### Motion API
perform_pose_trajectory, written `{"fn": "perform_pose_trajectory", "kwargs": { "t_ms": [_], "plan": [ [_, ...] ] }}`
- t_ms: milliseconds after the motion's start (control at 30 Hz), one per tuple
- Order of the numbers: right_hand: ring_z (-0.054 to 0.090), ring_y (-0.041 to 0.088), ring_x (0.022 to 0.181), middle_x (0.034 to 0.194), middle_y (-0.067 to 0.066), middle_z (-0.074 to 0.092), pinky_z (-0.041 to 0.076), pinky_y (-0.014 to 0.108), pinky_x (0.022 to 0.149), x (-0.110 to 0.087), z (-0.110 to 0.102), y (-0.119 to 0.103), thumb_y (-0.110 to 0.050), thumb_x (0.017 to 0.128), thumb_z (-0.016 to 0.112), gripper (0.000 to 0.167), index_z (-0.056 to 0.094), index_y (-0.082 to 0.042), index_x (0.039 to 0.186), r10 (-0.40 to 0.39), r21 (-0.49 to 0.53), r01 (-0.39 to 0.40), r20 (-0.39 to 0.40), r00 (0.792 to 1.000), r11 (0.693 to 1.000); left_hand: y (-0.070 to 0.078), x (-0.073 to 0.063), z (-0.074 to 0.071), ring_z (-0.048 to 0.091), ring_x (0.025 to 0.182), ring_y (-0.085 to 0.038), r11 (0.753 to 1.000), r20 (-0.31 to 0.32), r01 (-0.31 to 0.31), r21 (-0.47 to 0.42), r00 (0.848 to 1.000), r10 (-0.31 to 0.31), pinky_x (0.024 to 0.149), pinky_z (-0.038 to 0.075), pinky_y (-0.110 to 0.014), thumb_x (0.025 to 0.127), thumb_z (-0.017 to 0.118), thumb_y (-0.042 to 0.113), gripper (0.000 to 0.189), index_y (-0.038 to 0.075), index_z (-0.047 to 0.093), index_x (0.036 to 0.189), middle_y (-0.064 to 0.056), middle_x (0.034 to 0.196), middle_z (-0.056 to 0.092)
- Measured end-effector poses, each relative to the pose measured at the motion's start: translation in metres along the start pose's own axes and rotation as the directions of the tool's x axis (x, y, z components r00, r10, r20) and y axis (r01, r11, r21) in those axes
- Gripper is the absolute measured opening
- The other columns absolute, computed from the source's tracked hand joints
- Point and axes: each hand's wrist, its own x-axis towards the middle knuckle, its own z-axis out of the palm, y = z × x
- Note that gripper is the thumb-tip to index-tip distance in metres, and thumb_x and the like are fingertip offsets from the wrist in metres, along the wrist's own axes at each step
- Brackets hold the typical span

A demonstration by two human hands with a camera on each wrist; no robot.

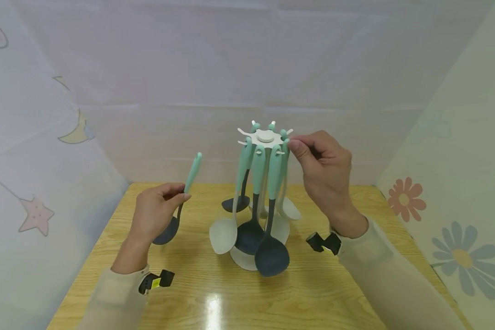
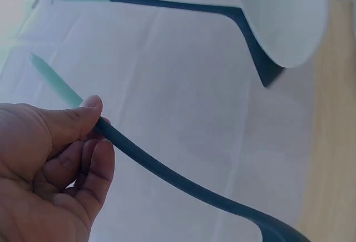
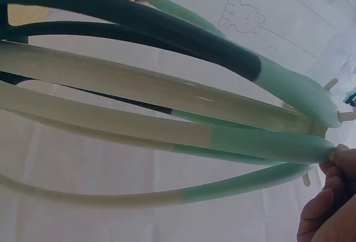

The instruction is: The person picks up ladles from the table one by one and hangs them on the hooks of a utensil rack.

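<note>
My left hand [image 1: 154,208] pinches a ladle [image 1: 194,172] where its mint handle meets the dark blue stem. The ladle leans, handle end up, its dark bowl low behind the hand. In the left wrist view the stem [image 2: 167,176] runs down out of frame. To the right stands a white rotating utensil rack [image 1: 266,136] hung with mint-handled utensils. My right hand [image 1: 327,172] is at the rack's right side, thumb and fingertips pinching the top of a white-stemmed utensil's handle [image 3: 267,141]. That handle hangs close against the rack's hooks.
Hanging around the rack are a white spoon-like utensil [image 1: 222,236], a dark ladle [image 1: 247,236] and a dark solid spoon [image 1: 272,256], with others behind. The rack's round white base [image 1: 243,262] rests on a wooden table [image 1: 189,293]. Printed cloth walls [image 1: 437,183] enclose the sides and back.
</note>
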Motion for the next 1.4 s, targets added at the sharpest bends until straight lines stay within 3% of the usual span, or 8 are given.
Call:
{"fn": "perform_pose_trajectory", "kwargs": {
  "t_ms": [167,433,700,933,1133,1400],
  "plan": [
    [0.055,0.004,0.072,0.088,-0.022,0.067,0.048,0.018,0.068,0.004,-0.004,0.004,0.005,0.095,0.073,0.007,0.076,0.012,0.096,0.039,-0.029,-0.038,0.051,0.998,0.999,0.018,0.001,-0.003,0.075,0.108,-0.029,0.994,0.021,0.035,-0.102,0.999,-0.033,0.088,0.06,-0.046,0.101,0.075,0.026,0.032,0.009,0.077,0.128,-0.01,0.113,0.08],
    [0.046,0.006,0.061,0.078,-0.016,0.06,0.039,0.02,0.059,0.009,-0.006,0.009,0.005,0.098,0.07,0.009,0.077,0.011,0.099,0.139,-0.025,-0.138,0.065,0.988,0.99,0.05,0.003,-0.007,0.073,0.109,-0.024,0.98,0.047,0.049,-0.192,0.998,-0.041,0.084,0.055,-0.036,0.099,0.077,0.029,0.031,0.012,0.079,0.125,-0.007,0.114,0.08],
    [0.045,0.01,0.057,0.073,-0.009,0.056,0.039,0.022,0.054,0.009,-0.005,0.008,-0.003,0.102,0.069,0.014,0.079,0.007,0.104,0.202,0.003,-0.203,0.061,0.977,0.979,0.077,0.005,-0.003,0.074,0.111,-0.024,0.974,0.06,0.037,-0.224,0.998,-0.024,0.095,0.059,-0.046,0.098,0.078,0.024,0.028,0.011,0.08,0.123,-0.007,0.113,0.08],
    [0.044,0.009,0.055,0.072,-0.008,0.055,0.038,0.022,0.053,0.009,-0.005,0.006,-0.004,0.102,0.068,0.015,0.08,0.005,0.107,0.185,0.008,-0.185,0.036,0.982,0.983,0.086,0.008,0.0,0.075,0.1,-0.021,0.976,0.059,0.019,-0.216,0.998,-0.007,0.082,0.057,-0.037,0.097,0.079,0.023,0.023,0.013,0.082,0.118,-0.004,0.105,0.082],
    [0.045,0.009,0.055,0.071,-0.008,0.056,0.037,0.022,0.051,0.009,-0.004,0.005,-0.004,0.102,0.07,0.014,0.08,0.005,0.106,0.185,0.013,-0.186,0.027,0.982,0.982,0.088,0.007,0.004,0.074,0.094,-0.019,0.974,0.059,-0.001,-0.227,0.998,0.015,0.078,0.057,-0.035,0.096,0.08,0.021,0.019,0.014,0.083,0.114,-0.003,0.101,0.082],
    [0.044,0.01,0.054,0.07,-0.008,0.056,0.037,0.023,0.051,0.008,-0.004,0.008,-0.005,0.102,0.069,0.015,0.08,0.004,0.105,0.19,0.0,-0.19,0.03,0.981,0.982,0.093,0.004,0.011,0.073,0.084,-0.018,0.98,0.012,-0.041,-0.197,0.999,0.044,0.068,0.057,-0.03,0.095,0.082,0.018,0.016,0.011,0.084,0.109,-0.004,0.094,0.081]
  ]
}}
